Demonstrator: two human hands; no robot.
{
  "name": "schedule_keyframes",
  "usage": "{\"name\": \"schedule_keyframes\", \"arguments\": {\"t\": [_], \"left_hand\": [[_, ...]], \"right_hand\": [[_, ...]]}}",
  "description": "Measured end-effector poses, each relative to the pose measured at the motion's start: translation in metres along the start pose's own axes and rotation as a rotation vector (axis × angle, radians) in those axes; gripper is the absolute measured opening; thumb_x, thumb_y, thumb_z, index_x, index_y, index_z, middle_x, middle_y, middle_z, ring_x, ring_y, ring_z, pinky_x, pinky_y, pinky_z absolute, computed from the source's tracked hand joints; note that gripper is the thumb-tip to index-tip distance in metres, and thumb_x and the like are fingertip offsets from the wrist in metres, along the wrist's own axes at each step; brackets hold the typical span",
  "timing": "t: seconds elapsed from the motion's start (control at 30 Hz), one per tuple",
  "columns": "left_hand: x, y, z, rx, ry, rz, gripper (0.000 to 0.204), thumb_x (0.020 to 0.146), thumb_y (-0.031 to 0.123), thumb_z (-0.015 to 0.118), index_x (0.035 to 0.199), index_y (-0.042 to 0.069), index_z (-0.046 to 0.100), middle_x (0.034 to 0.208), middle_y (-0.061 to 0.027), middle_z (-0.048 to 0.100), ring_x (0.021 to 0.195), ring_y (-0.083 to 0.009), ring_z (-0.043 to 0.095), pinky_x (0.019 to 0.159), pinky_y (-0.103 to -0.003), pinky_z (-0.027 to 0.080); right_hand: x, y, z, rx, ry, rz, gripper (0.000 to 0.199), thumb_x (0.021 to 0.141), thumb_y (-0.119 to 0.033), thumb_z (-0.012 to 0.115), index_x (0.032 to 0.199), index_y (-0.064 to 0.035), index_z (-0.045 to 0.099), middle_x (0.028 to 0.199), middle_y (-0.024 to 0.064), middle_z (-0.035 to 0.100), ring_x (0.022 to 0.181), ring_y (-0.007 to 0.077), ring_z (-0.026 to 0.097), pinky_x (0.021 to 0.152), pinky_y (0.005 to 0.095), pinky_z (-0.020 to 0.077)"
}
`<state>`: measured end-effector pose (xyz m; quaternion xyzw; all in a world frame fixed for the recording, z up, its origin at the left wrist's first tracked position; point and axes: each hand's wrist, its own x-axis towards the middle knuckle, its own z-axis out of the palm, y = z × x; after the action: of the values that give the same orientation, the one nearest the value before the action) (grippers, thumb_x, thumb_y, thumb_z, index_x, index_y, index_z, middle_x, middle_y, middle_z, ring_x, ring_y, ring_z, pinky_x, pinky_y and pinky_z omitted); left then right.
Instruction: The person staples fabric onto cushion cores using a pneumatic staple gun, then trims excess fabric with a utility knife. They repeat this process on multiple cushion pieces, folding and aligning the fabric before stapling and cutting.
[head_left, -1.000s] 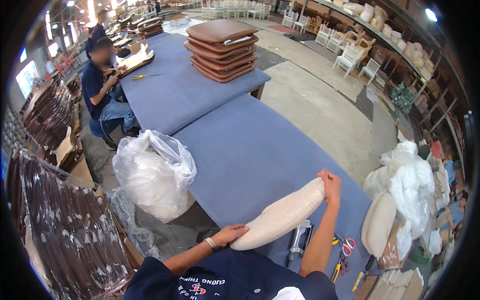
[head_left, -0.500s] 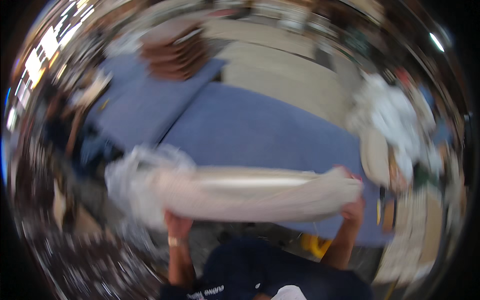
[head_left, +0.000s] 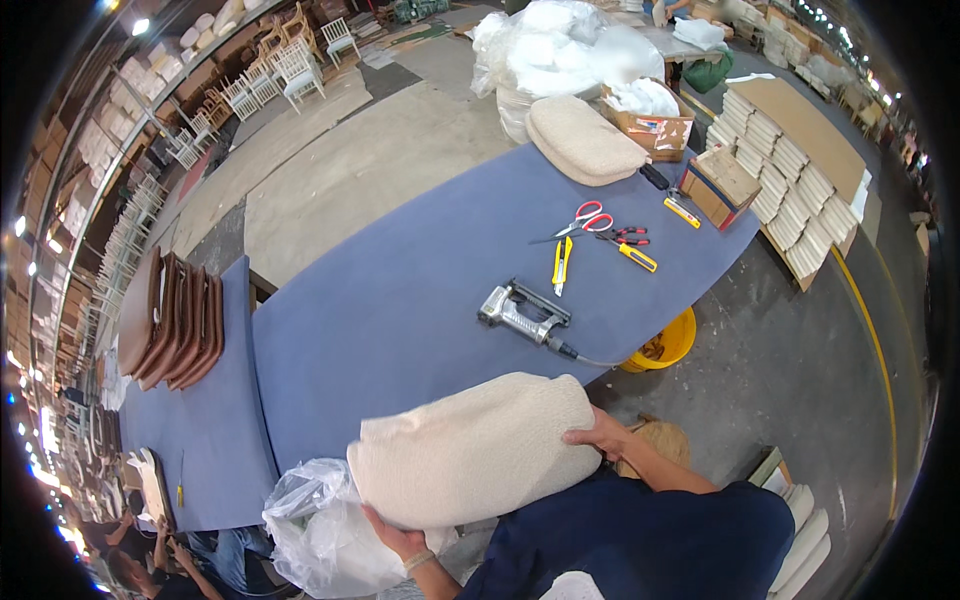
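A cream, nubby fabric-covered cushion (head_left: 475, 450) lies across my front, at the near edge of the blue-topped table (head_left: 400, 310). My left hand (head_left: 402, 540) grips its lower left edge, the fingers partly hidden beneath. My right hand (head_left: 603, 436) holds its right end, with the thumb on top. Beside the left hand bulges a clear plastic bag (head_left: 325, 525). Beyond the cushion lies a metal staple gun (head_left: 525, 312) with a hose. Farther back are red-handled scissors (head_left: 588, 218), a yellow utility knife (head_left: 562, 265) and pliers (head_left: 625, 237).
Brown cushions (head_left: 172, 320) are stacked on the left table. Cream cushions (head_left: 585, 140) lie at the far end, near a cardboard box (head_left: 650, 130) and a small box (head_left: 718, 185). A yellow bucket (head_left: 675, 340) stands under the right edge. Two people (head_left: 120, 540) sit at lower left.
My view has swung to the right and sharpened from a blur. The cushion, level before, now slants up to the right, still between both hands.
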<state>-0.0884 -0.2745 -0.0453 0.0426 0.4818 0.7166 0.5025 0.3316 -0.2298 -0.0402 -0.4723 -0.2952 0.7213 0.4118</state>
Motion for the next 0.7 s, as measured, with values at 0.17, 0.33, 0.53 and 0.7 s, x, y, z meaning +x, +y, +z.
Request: {"name": "schedule_keyframes", "arguments": {"t": [0.17,0.33,0.53,0.7], "left_hand": [[0.060,-0.001,0.168,0.025,-0.248,0.175,0.060,0.104,0.040,0.058,0.149,0.002,0.045,0.147,-0.0179,0.054,0.133,-0.0332,0.056,0.110,-0.048,0.049],[0.029,0.015,0.382,0.056,-0.485,0.462,0.042,0.094,0.005,0.072,0.131,0.002,0.053,0.124,-0.0130,0.066,0.107,-0.0217,0.067,0.091,-0.040,0.058],[-0.030,-0.028,0.415,0.633,-0.835,0.484,0.060,0.096,0.022,0.076,0.147,0.002,0.052,0.139,-0.0129,0.065,0.120,-0.0225,0.068,0.101,-0.037,0.055],[-0.058,0.019,0.353,0.216,-0.755,0.625,0.079,0.102,0.059,0.055,0.160,0.008,0.038,0.154,-0.0152,0.053,0.133,-0.0255,0.060,0.112,-0.041,0.046]], "right_hand": [[0.058,-0.010,-0.034,0.431,0.048,-0.152,0.071,0.090,-0.016,0.078,0.151,-0.0033,0.043,0.138,0.0147,0.061,0.126,0.0283,0.061,0.103,0.0461,0.0532],[0.157,-0.095,-0.086,0.622,-0.040,-0.255,0.074,0.094,-0.030,0.071,0.154,-0.0034,0.039,0.144,0.0176,0.057,0.125,0.0353,0.062,0.097,0.0512,0.0578],[0.290,-0.209,-0.139,0.522,-0.283,-0.404,0.091,0.096,-0.063,0.057,0.161,-0.0069,0.028,0.164,0.0191,0.035,0.146,0.0398,0.040,0.120,0.0573,0.0347],[0.331,-0.197,-0.028,0.024,-0.406,-0.136,0.090,0.097,-0.063,0.057,0.161,-0.0064,0.029,0.164,0.0192,0.036,0.146,0.0396,0.040,0.120,0.0566,0.0344]]}}
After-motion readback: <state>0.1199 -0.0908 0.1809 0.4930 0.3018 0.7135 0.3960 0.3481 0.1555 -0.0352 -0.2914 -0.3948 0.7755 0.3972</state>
